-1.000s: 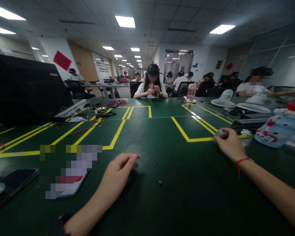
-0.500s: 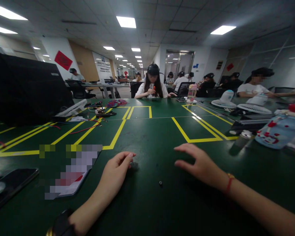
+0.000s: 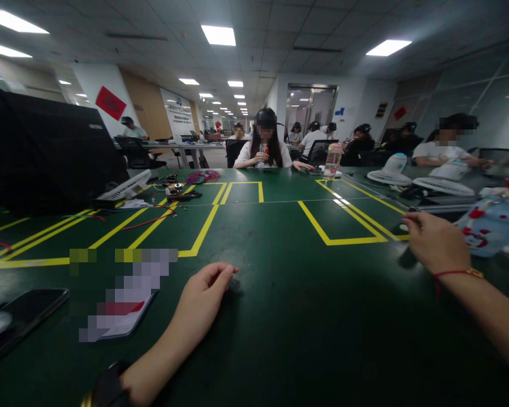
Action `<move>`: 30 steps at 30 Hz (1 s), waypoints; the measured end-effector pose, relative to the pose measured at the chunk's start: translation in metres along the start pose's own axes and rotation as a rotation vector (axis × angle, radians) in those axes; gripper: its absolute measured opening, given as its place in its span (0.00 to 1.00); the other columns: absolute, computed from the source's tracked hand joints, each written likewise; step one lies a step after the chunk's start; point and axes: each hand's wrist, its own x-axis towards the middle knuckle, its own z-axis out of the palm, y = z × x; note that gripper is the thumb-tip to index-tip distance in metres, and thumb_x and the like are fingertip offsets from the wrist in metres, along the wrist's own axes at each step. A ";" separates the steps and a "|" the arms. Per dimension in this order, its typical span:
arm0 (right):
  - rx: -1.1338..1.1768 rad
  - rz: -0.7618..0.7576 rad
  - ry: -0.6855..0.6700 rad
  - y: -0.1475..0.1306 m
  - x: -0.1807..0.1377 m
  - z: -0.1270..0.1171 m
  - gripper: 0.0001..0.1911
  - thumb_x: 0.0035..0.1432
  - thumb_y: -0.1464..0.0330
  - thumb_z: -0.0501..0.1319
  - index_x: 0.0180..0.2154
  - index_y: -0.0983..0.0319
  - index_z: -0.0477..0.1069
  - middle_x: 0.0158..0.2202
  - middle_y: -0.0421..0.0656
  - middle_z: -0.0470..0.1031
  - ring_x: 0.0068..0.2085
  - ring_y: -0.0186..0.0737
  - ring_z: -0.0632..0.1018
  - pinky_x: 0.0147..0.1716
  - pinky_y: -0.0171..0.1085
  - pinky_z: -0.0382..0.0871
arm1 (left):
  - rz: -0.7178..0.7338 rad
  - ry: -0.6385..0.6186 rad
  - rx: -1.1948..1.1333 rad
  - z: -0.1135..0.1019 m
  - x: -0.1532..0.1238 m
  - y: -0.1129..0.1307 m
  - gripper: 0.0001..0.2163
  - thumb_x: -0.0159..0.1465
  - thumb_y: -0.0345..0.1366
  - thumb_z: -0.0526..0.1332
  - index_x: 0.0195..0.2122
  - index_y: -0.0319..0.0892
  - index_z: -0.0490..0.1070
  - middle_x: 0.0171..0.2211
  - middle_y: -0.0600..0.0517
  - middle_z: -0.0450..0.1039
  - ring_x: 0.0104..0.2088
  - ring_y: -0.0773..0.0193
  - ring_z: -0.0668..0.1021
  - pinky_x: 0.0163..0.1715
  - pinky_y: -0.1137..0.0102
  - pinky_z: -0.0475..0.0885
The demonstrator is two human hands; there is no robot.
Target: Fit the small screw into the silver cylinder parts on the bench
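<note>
My left hand rests on the green mat near the middle, thumb and forefinger pinched on a small dark part. My right hand, with a red string on its wrist, is out to the right by the yellow tape corner. Its fingers curl over the top of a small dark cylinder lying on the mat. Only the cylinder's lower end shows from under the hand.
A black phone and a blurred card lie at the left. A big black case, a white fan grille and red wires sit behind. A blue patterned bottle stands right. People sit across the table.
My right hand swung from the cylinder in towards the middle of the mat, then back out onto the cylinder. The tiny black piece seen mid-mat no longer shows. My left hand stayed put.
</note>
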 end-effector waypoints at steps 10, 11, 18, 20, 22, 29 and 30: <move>-0.101 0.259 -0.114 0.052 0.009 0.016 0.19 0.60 0.63 0.49 0.42 0.66 0.74 0.40 0.56 0.74 0.38 0.47 0.72 0.33 0.40 0.56 | 0.043 -0.008 0.042 -0.001 -0.003 -0.002 0.16 0.61 0.49 0.54 0.38 0.44 0.74 0.30 0.52 0.75 0.33 0.58 0.74 0.33 0.68 0.65; -0.093 0.274 -0.110 0.055 0.009 0.018 0.19 0.59 0.62 0.49 0.41 0.66 0.74 0.40 0.56 0.74 0.38 0.47 0.72 0.33 0.40 0.56 | 0.045 -0.010 0.048 -0.001 -0.003 -0.002 0.16 0.62 0.49 0.54 0.38 0.44 0.74 0.31 0.52 0.75 0.33 0.58 0.74 0.33 0.68 0.65; 0.027 0.383 -0.044 0.064 0.007 0.027 0.16 0.53 0.61 0.57 0.41 0.61 0.73 0.39 0.51 0.74 0.37 0.44 0.72 0.34 0.38 0.59 | 0.056 -0.022 0.059 -0.001 -0.003 -0.001 0.16 0.62 0.48 0.53 0.38 0.44 0.74 0.32 0.52 0.75 0.34 0.58 0.74 0.33 0.68 0.65; 0.079 0.433 0.011 0.063 0.004 0.030 0.23 0.49 0.56 0.59 0.45 0.62 0.70 0.40 0.50 0.73 0.37 0.43 0.72 0.34 0.38 0.60 | 0.064 -0.022 0.061 -0.001 -0.002 -0.001 0.15 0.62 0.48 0.53 0.37 0.44 0.74 0.32 0.52 0.75 0.34 0.58 0.74 0.34 0.68 0.65; 0.131 0.480 0.060 0.062 0.002 0.033 0.27 0.46 0.53 0.61 0.45 0.64 0.69 0.40 0.50 0.73 0.36 0.42 0.71 0.33 0.37 0.61 | 0.064 -0.027 0.057 -0.001 -0.003 0.000 0.15 0.62 0.47 0.53 0.38 0.44 0.74 0.31 0.52 0.75 0.34 0.58 0.74 0.34 0.68 0.65; 0.276 0.652 0.128 0.064 0.003 0.043 0.17 0.47 0.58 0.60 0.35 0.64 0.74 0.27 0.44 0.71 0.27 0.38 0.68 0.33 0.39 0.61 | 0.064 -0.016 0.067 -0.001 -0.004 0.001 0.15 0.62 0.47 0.54 0.36 0.44 0.74 0.33 0.51 0.75 0.34 0.58 0.74 0.33 0.68 0.64; 0.296 0.666 0.133 0.063 0.004 0.045 0.16 0.47 0.59 0.59 0.35 0.64 0.74 0.27 0.44 0.70 0.27 0.37 0.67 0.33 0.39 0.61 | 0.062 -0.014 0.066 -0.001 -0.004 0.002 0.15 0.61 0.47 0.54 0.36 0.44 0.75 0.33 0.51 0.75 0.33 0.58 0.74 0.33 0.68 0.64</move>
